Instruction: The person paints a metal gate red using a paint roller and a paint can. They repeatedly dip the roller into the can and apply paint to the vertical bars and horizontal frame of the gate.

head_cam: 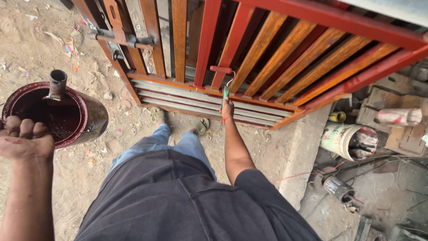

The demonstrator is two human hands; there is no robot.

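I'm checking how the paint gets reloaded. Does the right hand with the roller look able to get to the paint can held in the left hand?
Probably yes. The right hand holds the roller against the gate, and the open paint can hangs from the left hand with nothing between them but the person's own body.

Outdoor workshop yard, dirt ground (89, 53), painted gate (276, 53)

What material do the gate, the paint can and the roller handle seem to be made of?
Gate: probably metal bars, with glossy red and orange-brown paint and a bolted latch. Paint can: looks like sheet metal, dark red and wet inside. Roller handle in the right hand: green, likely plastic; too small to be sure.
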